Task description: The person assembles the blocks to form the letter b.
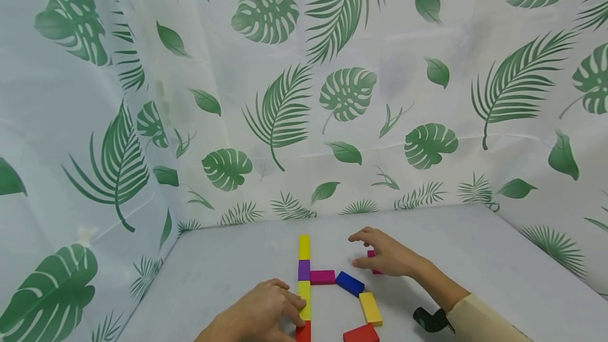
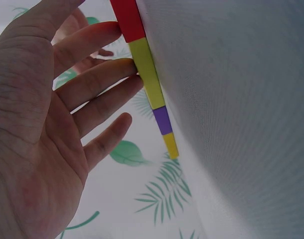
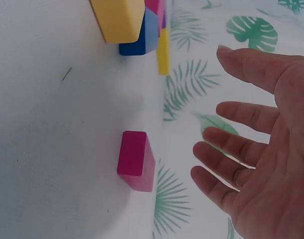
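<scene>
The left hand [image 1: 266, 310] is lying flat, its straight-fingered grip touching the near yellow block [image 1: 304, 300]; the right hand [image 1: 387, 257], grip wide, is hovering over a magenta block [image 3: 136, 160]. Two magenta blocks are showing.

blocks total 9 | yellow blocks [image 1: 304, 247] 3 | red blocks [image 1: 361, 333] 2 | magenta blocks [image 1: 322, 277] 2 | purple block [image 1: 304, 270] 1 | blue block [image 1: 350, 283] 1 | hands [image 1: 258, 313] 2

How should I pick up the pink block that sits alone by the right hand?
Pinch the lone pink block across its two long sides, coming straight down from above. It lies flat on the white table with bare space all round it, so both long sides look free, and a short span is probably easier to pinch. The right hand hovers open over it, not touching.
</scene>
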